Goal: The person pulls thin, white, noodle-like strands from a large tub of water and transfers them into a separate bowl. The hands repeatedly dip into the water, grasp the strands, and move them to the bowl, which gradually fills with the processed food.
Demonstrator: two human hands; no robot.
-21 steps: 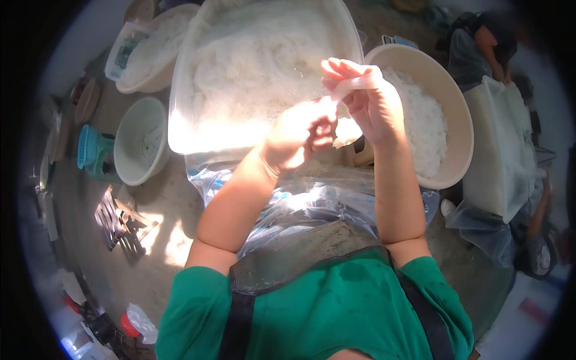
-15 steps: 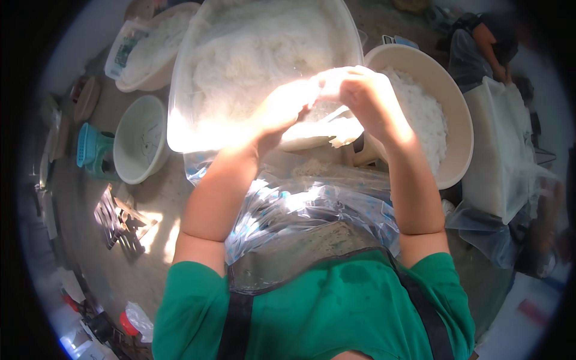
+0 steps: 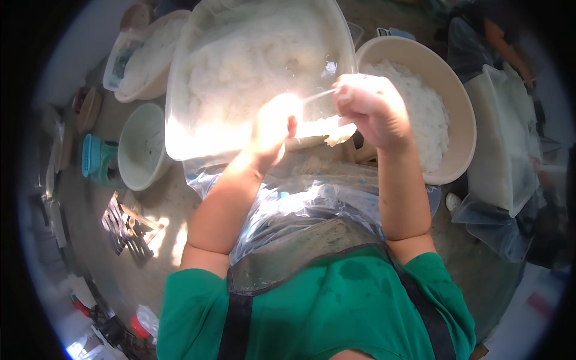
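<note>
Grey floor [image 3: 114,270] all round, sunlit in patches at the left, with a teal stool [image 3: 95,157] and a slatted wooden stool [image 3: 123,222] on it. Big white tub [image 3: 174,99] directly ahead, filled with a loose, stringy white mass [image 3: 258,60]; near edge lost in glare. Right of it, close alongside, a round cream basin [image 3: 465,114] holding more white stuff [image 3: 429,114], lumpier in look. Upper left: an oval beige tub [image 3: 147,92], also with white material [image 3: 155,51]. Below that, a pale bowl [image 3: 128,162]; thin dark lines inside, nature unclear. Far right, a white rectangular tub [image 3: 495,144], contents hard to make out; a co-worker's arm [image 3: 501,42] beyond.

Thin white strand [image 3: 318,95] stretched straight between the two hands, above the big tub's near right part. Right hand [image 3: 378,108]: fingers curled, pinching one end. Left hand [image 3: 276,123]: closed on the other end, glare blurring its fingertips. Ragged cream piece [image 3: 339,135] just below the right hand.
</note>
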